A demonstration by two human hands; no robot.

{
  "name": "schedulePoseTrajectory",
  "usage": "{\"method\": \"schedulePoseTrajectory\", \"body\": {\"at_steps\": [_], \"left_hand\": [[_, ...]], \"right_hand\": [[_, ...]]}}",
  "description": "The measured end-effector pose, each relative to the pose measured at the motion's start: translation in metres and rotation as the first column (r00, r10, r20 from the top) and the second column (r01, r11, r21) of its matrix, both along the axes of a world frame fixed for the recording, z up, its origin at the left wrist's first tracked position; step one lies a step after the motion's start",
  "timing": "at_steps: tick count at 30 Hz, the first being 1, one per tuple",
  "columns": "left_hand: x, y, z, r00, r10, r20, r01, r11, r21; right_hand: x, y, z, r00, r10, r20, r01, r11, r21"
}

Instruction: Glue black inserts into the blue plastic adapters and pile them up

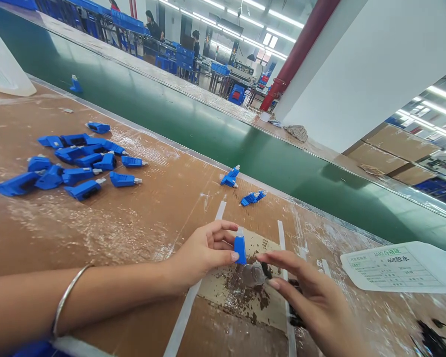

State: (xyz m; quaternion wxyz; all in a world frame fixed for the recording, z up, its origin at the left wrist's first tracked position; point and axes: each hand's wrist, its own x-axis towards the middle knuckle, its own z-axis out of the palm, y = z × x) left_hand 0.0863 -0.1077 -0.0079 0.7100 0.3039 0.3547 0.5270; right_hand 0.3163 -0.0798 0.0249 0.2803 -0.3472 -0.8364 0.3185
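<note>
My left hand (208, 250) pinches a blue plastic part (240, 249) between thumb and fingers, its whitish tip pointing up. Just right of it, my right hand (308, 292) has thumb and index finger around a small black piece (266, 270). That piece is partly hidden by the fingers and sits at the edge of a small clear cup (251, 274). Under the cup lies a tan cardboard sheet (271, 312), spotted with dark brown residue. Behind the hands, near the table's far edge, are a blue part (230, 176) and more blue pieces (253, 198).
Many similar blue parts (82, 189) lie in a group at left. One blue part (75, 84) stands on the green conveyor belt (163, 119). A labelled white bottle (401, 267) lies right, another white container (5, 64) far left. Black pieces (433, 342) rest at lower right.
</note>
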Motion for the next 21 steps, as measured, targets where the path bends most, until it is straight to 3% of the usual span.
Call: {"method": "schedulePoseTrajectory", "body": {"at_steps": [3,7,15,21], "left_hand": [[0.006,-0.009,0.003,0.997,-0.043,0.071,0.045,0.998,-0.037],[0.012,-0.018,0.004,0.983,-0.123,0.139,0.129,0.991,-0.029],[0.013,-0.022,0.006,0.974,-0.138,0.180,0.148,0.988,-0.045],[0.014,-0.022,0.007,0.968,-0.129,0.216,0.146,0.987,-0.065]], "right_hand": [[-0.004,-0.008,0.001,0.967,-0.118,-0.226,0.072,0.976,-0.204],[-0.013,-0.017,0.002,0.938,-0.191,-0.290,0.089,0.939,-0.332],[-0.012,-0.013,0.000,0.962,-0.022,-0.273,-0.040,0.975,-0.220],[-0.013,-0.012,-0.007,0.972,0.043,-0.231,-0.067,0.993,-0.096]]}}
